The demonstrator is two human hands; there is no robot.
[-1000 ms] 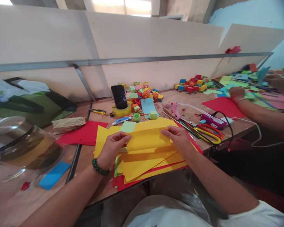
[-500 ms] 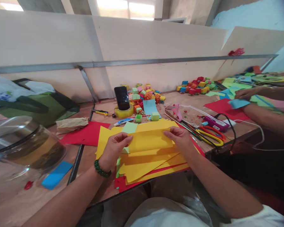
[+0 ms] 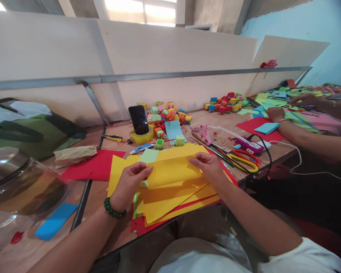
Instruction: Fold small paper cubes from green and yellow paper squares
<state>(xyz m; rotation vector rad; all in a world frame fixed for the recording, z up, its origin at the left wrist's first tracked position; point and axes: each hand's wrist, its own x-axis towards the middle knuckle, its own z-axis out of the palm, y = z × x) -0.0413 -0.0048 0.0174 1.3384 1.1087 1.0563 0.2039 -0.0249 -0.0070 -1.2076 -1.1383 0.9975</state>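
Note:
A folded strip of yellow paper (image 3: pixel 173 172) is stretched between my two hands. My left hand (image 3: pixel 133 179) pinches its left end between thumb and fingers, a green bead bracelet on the wrist. At the upper right corner, my right hand (image 3: pixel 208 165) grips the same strip, thumb in front. Below and behind it lies a stack of yellow sheets (image 3: pixel 165 204) with red and green ones underneath. A pale green paper piece (image 3: pixel 149 156) rests on the stack, partly covered by the strip.
A glass teapot (image 3: pixel 19 185) and blue paper strip (image 3: pixel 56 221) are at left. Behind stand a phone (image 3: pixel 138 119) on a tape roll (image 3: pixel 142 137) and small paper cubes (image 3: pixel 170 115). Right are a pink glue gun (image 3: pixel 205 134), scissors (image 3: pixel 244 162) and a co-worker's hands (image 3: pixel 275 113).
The whole view has shifted a little to the right. My hands keep the yellow strip in nearly the same pose. The co-worker's light blue paper now lies on the red sheet, released.

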